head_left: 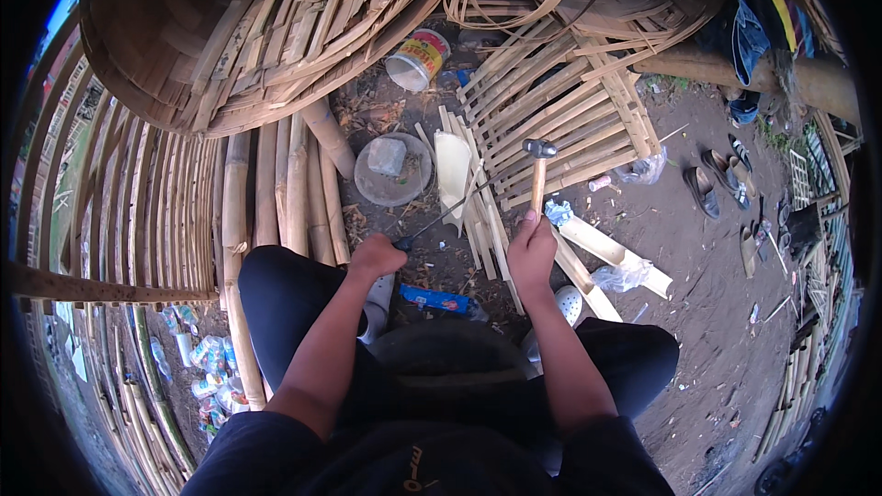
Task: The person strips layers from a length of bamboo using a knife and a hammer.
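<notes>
My right hand [531, 257] is closed round the wooden handle of a hammer [539, 151], whose dark metal head points away from me. In my closed left hand [377, 255] is a long thin metal tool [450, 214] with a dark handle, which looks like a screwdriver. Its shaft slants forward and right, passing over split bamboo pieces [478, 230] on the ground. Just left of those lies a broad pale bamboo piece [452, 165]. Beyond them rests a slatted bamboo panel [551, 119], apart from both hands.
A grey block [387, 156] sits on a round lid [413, 186]. Bamboo poles [292, 184] lie to the left, beside a slatted bamboo rack [138, 211]. Large woven bamboo pieces [239, 46] and a bucket [418, 60] are ahead. Shoes [703, 191] lie at right.
</notes>
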Demonstrator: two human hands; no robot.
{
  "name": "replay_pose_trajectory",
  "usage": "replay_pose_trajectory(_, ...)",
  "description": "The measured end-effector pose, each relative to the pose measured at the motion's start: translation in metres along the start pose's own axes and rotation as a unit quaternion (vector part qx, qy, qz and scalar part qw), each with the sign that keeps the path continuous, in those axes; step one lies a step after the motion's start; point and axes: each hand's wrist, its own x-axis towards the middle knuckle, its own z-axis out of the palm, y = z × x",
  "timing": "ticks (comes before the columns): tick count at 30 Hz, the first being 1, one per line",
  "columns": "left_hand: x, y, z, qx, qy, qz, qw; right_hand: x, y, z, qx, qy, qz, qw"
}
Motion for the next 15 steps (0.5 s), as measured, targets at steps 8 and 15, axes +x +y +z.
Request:
replay_pose_trajectory(8, 0.017, 0.003, 0.009, -0.01, 0.0, 0.003, 1.0, -0.016, 0.074, 0.033, -0.187, -0.115, -0.05, 0.974)
replay_pose_trajectory(15, 0.023, -0.016, 0.018, -0.025, 0.074, 0.033, 0.996, 0.024, -0.01, 0.0, -0.036, -0.034, -0.024, 0.998)
